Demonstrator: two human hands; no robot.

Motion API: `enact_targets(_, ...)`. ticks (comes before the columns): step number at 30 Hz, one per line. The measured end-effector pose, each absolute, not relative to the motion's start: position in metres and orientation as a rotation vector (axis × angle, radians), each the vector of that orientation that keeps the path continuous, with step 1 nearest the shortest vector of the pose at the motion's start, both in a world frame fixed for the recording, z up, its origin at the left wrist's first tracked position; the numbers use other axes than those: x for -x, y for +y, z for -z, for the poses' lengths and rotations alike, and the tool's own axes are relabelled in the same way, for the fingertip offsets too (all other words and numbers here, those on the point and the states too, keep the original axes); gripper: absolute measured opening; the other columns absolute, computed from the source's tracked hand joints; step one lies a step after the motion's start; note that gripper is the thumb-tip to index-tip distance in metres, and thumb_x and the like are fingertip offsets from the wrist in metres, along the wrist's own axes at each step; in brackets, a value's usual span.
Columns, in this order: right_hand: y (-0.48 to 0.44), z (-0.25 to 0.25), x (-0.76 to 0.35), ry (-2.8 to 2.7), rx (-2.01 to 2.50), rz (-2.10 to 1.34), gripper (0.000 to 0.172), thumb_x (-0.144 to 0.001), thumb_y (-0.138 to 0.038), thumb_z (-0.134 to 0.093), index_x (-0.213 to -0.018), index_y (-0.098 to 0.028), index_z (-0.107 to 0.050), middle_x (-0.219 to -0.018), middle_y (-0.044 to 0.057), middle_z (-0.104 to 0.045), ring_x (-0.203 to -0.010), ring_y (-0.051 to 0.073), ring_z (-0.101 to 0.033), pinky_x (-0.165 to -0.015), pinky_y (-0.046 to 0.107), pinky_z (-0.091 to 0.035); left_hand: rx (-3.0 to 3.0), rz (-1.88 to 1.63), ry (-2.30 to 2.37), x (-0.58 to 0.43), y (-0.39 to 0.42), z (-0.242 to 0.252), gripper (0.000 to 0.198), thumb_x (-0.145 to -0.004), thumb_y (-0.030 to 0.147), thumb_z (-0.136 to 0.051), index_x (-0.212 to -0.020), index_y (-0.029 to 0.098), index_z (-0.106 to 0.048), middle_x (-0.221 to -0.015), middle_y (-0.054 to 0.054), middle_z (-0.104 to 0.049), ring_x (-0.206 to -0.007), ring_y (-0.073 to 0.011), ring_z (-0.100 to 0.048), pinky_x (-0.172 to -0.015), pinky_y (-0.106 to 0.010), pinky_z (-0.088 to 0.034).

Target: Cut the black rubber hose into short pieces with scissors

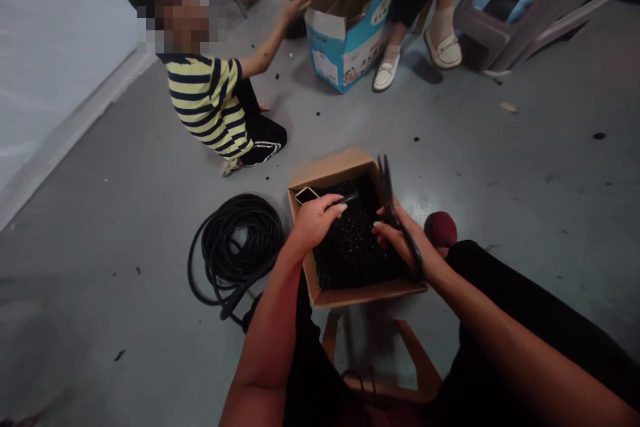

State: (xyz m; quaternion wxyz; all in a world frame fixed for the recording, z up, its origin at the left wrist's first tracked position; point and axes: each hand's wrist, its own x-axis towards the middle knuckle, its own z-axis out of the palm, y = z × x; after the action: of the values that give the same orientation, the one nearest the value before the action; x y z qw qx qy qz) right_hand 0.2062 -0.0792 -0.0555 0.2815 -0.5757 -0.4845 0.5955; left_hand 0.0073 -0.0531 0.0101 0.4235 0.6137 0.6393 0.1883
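My left hand (315, 219) is closed over the left part of a cardboard box (325, 167). A short black ribbed piece (351, 198) sticks out from between its thumb and fingers. On the box's right side, my right hand (403, 233) grips black scissors (385, 180), whose blades point up and away from me and look slightly parted. Many small black pieces (350, 253) fill the box; their exact kind is too dark to make out. A phone-like thing (306, 195) with a dark face and pale edge lies at the box's back left corner.
Coiled black hose (240, 233) lies on the floor left of the box. Beyond it a person in a striped shirt (210, 100) reaches toward a large blue carton (345, 47). Another person's white shoes (387, 73) are beside that carton. A grey plastic stool (500, 27) stands back right.
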Motion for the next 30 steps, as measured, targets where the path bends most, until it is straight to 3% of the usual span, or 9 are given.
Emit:
enact_targets(5,-0.092,0.057,-0.202,-1.688,1.487,-1.605,0.034,-0.082,-0.044,-0.052,-0.106,-0.021,-0.048,-0.081,0.001,-0.059,-0.065,0.015,-0.056,-0.060,0.028,-0.043,-1.356,-0.654,1.548,0.002,-0.050,-0.001,0.037,-0.084,0.038,-0.051,-0.109,0.014,-0.065,-0.073,-0.001,-0.062,-0.057,-0.0084,-0.049,-0.058,-0.021,-0.039)
enact_targets(11,-0.093,0.054,-0.201,-1.707,1.448,-1.616,0.038,-0.082,-0.046,-0.053,-0.109,-0.020,-0.047,-0.088,0.003,-0.061,-0.073,0.016,-0.058,-0.064,0.028,-0.044,-1.156,-0.785,1.510,-0.001,-0.049,0.001,0.037,-0.082,0.036,-0.055,-0.107,0.012,-0.065,-0.069,0.000,-0.057,-0.053,-0.0059,-0.042,-0.051,-0.019,-0.033)
enact_targets(18,-0.094,0.042,-0.202,-1.776,1.440,-1.616,0.042,-0.079,-0.045,-0.056,-0.112,-0.019,-0.049,-0.091,0.005,-0.062,-0.076,0.018,-0.059,-0.066,0.030,-0.044,-1.108,-0.801,1.476,-0.008,-0.048,0.000,0.034,-0.080,0.036,-0.057,-0.102,0.013,-0.067,-0.067,0.001,-0.055,-0.051,-0.0053,-0.039,-0.049,-0.019,-0.031)
enact_targets(30,-0.090,0.039,-0.207,-1.734,1.416,-1.603,0.042,-0.081,-0.044,-0.056,-0.115,-0.021,-0.046,-0.092,0.006,-0.062,-0.077,0.019,-0.059,-0.069,0.032,-0.044,-1.190,-0.650,1.484,-0.021,-0.050,0.012,0.042,-0.081,0.040,-0.055,-0.112,0.013,-0.064,-0.071,-0.001,-0.059,-0.054,-0.0064,-0.042,-0.051,-0.020,-0.034)
